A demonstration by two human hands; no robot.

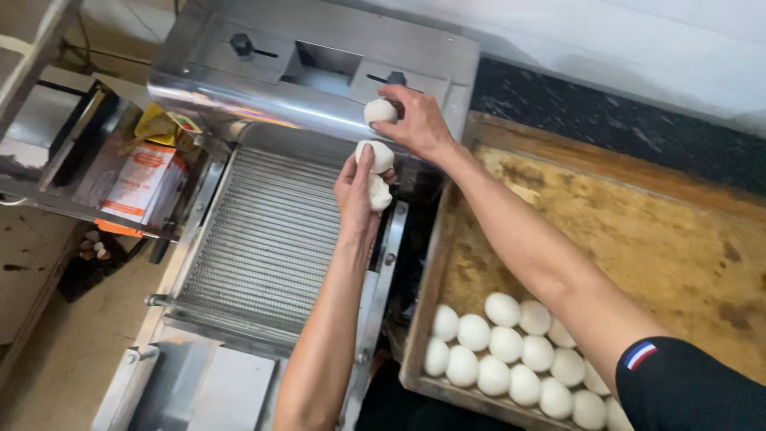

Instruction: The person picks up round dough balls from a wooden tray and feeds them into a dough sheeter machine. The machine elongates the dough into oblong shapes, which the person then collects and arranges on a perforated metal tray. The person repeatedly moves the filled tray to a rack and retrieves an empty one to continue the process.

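My right hand [416, 121] grips one white dough ball [380, 111] against the steel housing of a pressing machine [319, 56], near its top slot. Just below it, my left hand [357, 191] is raised and holds two dough balls [377, 156], one above the other, over the right edge of the wire mesh conveyor [267, 231]. Both forearms reach up from the bottom of the head view.
A worn wooden tray [638, 215] lies to the right with several dough balls [511, 355] clustered in its near left corner. A metal shelf at the left holds an orange-and-white carton [140, 187]. A dark stone counter [622, 120] runs behind the tray.
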